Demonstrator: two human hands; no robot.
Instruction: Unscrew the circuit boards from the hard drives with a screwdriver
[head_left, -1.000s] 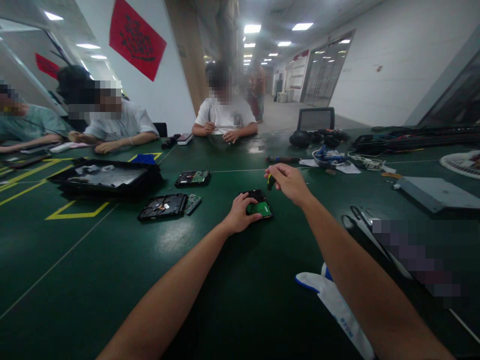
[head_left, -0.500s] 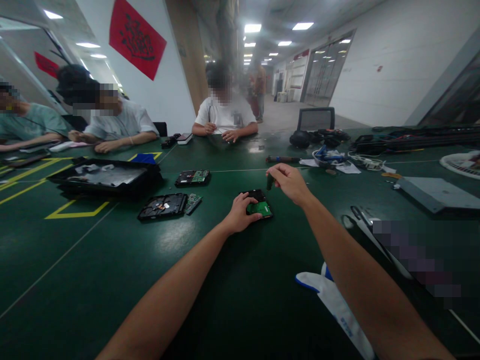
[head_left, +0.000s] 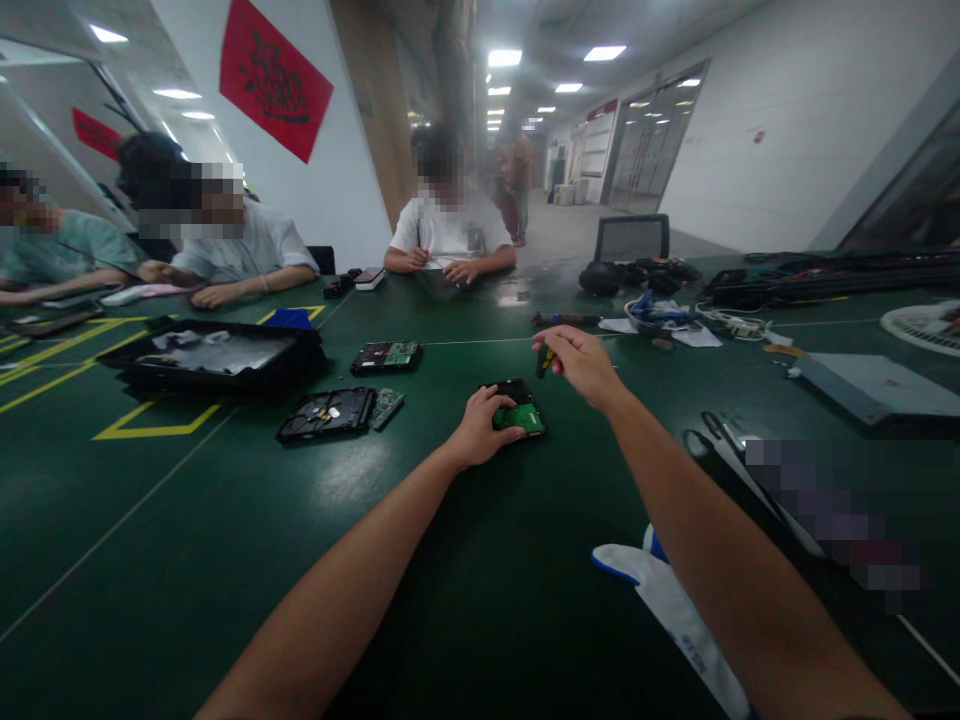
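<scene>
A black hard drive with a green circuit board on top lies on the dark green table. My left hand rests on its near left side, fingers curled over the drive and holding it down. My right hand hovers just above and to the right of the drive, fingers pinched round a small dark screwdriver with a yellow-green mark, which points down toward the drive's far edge.
Two more opened drives and a black tray lie to the left. A white glove is near my right forearm. Cables, tools and a grey panel sit on the right. Three people sit across the table.
My right hand has twisted the screwdriver slightly in place; its yellow-green mark shows again. My left hand and the drive have stayed put.
</scene>
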